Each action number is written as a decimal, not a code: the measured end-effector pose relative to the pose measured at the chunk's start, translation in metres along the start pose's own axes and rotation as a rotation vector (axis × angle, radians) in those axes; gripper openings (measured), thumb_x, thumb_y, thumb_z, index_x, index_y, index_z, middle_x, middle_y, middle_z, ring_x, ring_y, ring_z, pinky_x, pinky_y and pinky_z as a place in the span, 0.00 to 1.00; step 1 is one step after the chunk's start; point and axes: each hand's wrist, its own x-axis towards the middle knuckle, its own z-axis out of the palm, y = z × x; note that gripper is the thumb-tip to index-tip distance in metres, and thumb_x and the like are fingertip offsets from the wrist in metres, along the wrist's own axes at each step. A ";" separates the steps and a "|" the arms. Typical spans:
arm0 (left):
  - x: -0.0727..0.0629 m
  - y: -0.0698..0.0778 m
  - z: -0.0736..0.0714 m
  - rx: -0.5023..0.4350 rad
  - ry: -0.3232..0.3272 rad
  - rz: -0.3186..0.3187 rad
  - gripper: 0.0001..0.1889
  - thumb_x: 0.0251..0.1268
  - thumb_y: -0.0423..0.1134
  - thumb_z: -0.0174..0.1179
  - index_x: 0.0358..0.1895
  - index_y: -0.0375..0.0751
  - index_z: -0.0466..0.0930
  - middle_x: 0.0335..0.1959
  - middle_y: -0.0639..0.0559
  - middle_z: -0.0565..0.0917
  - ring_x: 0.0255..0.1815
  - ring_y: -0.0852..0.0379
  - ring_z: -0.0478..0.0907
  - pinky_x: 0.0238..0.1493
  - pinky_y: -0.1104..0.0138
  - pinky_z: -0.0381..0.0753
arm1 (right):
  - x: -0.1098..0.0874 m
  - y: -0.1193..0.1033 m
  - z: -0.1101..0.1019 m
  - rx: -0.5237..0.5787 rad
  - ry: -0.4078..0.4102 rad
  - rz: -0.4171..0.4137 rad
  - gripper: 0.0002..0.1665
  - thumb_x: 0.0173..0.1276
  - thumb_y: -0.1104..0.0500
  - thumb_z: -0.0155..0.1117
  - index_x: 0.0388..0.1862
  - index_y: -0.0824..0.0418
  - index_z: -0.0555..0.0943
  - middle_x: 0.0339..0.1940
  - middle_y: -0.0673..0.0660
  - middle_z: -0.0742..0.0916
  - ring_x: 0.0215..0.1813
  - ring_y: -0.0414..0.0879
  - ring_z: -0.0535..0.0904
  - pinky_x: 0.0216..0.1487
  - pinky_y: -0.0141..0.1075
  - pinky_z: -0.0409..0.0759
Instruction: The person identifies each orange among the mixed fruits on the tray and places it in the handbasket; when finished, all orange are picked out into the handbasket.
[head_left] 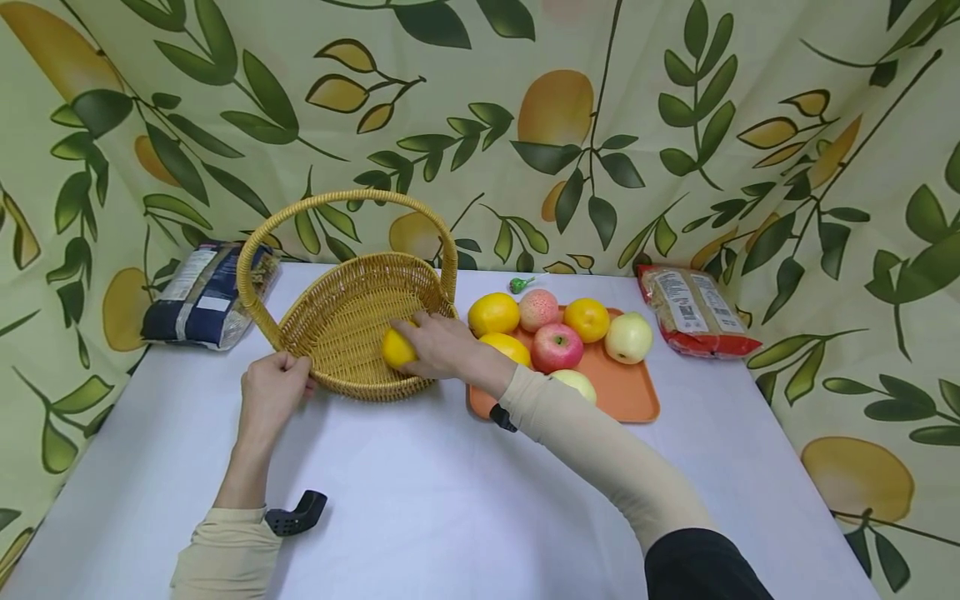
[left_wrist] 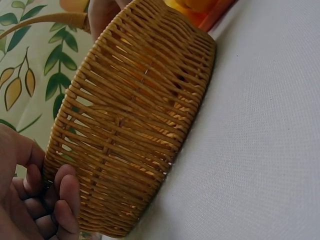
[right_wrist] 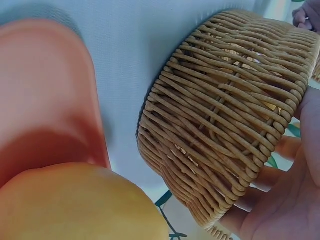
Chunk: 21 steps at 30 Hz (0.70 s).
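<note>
My left hand (head_left: 276,390) pinches the near left rim of a woven wicker basket (head_left: 352,287) with a tall hoop handle. In the left wrist view, the curled fingers (left_wrist: 67,192) and thumb meet at the basket's rim (left_wrist: 75,82). Reaching over the right side of the basket, my right hand (head_left: 442,343) holds a round yellow fruit (head_left: 399,346) low inside it. The right wrist view shows the fingers (right_wrist: 265,177) passing behind the basket wall (right_wrist: 220,105), which hides the held fruit.
Right of the basket, an orange tray (head_left: 626,392) bears several fruits, among them a red apple (head_left: 557,347), a pink speckled fruit (head_left: 538,309) and a pale round fruit (head_left: 628,337). A small green item (head_left: 521,285) lies behind. Packaged bags stand left (head_left: 206,292) and right (head_left: 693,308).
</note>
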 end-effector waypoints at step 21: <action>-0.001 -0.001 0.000 -0.005 0.010 0.000 0.16 0.65 0.39 0.49 0.18 0.39 0.73 0.16 0.52 0.85 0.18 0.61 0.78 0.20 0.67 0.68 | -0.097 0.132 -0.027 0.251 0.386 0.100 0.27 0.67 0.57 0.60 0.65 0.58 0.74 0.64 0.61 0.79 0.61 0.59 0.77 0.58 0.54 0.77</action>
